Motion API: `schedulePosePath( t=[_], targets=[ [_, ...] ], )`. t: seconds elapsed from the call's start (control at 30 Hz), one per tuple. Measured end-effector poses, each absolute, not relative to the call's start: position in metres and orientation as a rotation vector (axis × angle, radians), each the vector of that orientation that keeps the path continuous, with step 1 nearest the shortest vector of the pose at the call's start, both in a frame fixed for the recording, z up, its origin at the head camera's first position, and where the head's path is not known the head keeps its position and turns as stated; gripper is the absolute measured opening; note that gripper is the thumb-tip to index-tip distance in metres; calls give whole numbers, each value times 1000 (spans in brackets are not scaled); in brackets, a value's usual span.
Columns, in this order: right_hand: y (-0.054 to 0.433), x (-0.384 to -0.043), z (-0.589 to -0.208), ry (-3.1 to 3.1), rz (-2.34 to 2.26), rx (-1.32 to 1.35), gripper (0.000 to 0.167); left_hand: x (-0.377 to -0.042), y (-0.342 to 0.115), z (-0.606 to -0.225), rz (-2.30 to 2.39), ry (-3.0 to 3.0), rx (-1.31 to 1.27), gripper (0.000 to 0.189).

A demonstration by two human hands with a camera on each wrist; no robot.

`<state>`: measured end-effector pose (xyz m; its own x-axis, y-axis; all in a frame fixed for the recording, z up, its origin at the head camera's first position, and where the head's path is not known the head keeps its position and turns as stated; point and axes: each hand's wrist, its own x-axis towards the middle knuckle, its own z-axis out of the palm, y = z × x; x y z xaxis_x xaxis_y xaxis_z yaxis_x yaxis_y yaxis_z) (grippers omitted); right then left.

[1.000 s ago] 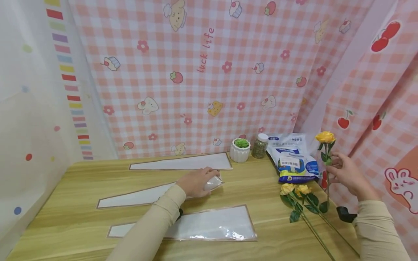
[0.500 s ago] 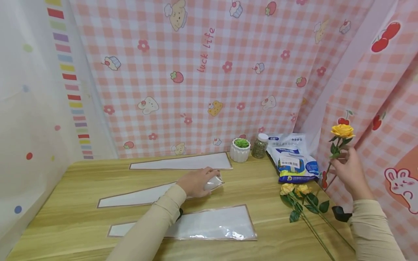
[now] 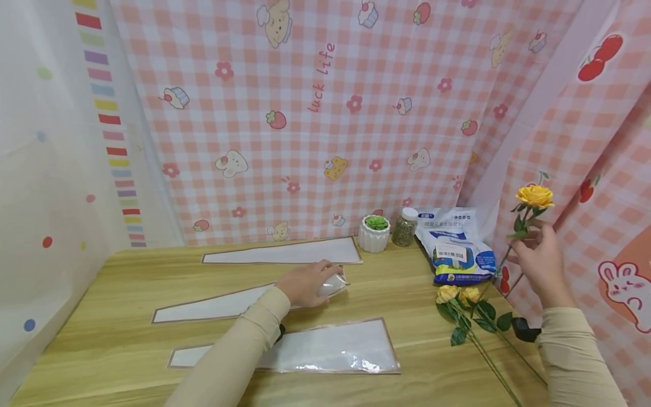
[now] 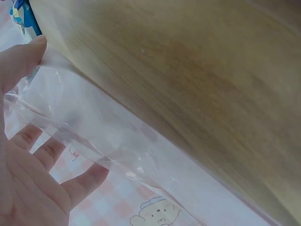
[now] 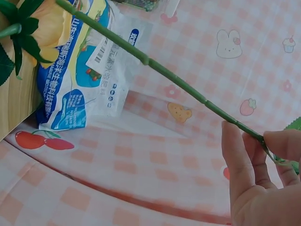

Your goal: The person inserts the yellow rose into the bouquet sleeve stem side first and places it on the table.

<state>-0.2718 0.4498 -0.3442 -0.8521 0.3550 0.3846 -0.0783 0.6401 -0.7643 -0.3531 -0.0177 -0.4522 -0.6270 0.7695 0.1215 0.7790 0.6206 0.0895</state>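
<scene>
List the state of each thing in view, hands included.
Left hand: gripping middle sleeve
Middle sleeve: wide end held
Near sleeve: lying flat
Far sleeve: lying flat
Right hand: pinching raised rose
Raised rose: right way up, slanted
Other two roses: lying down
Jar: upright, capped
Potted plant: upright
Pouch: tilted back, seal unclear

Left hand (image 4: 33, 186) grips 1 clear plastic sleeve (image 4: 110, 120); wooden tabletop (image 4: 202, 84) alongside.

There are three yellow roses (image 3: 535, 196), three tapering white plastic sleeves (image 3: 330, 349), one white pot (image 3: 373, 239), one white-lidded jar (image 3: 405, 230) and one blue-and-white bag (image 3: 460, 268).
</scene>
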Motion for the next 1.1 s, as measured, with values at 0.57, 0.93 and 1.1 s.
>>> schedulePosePath(
  t=[0.57, 0.93, 1.1],
  targets=[
    [430, -280, -343, -2217, 1279, -185, 58, -349, -16, -448, -234, -2760, -1331, 71],
    [418, -290, -353, -2146, 1380, -140, 51, -349, -12, -447, -198, -2771, -1325, 72],
    [408, -295, -357, -2113, 1443, -137, 50, -348, -11, -445, -199, -2749, -1346, 72]
  ],
)
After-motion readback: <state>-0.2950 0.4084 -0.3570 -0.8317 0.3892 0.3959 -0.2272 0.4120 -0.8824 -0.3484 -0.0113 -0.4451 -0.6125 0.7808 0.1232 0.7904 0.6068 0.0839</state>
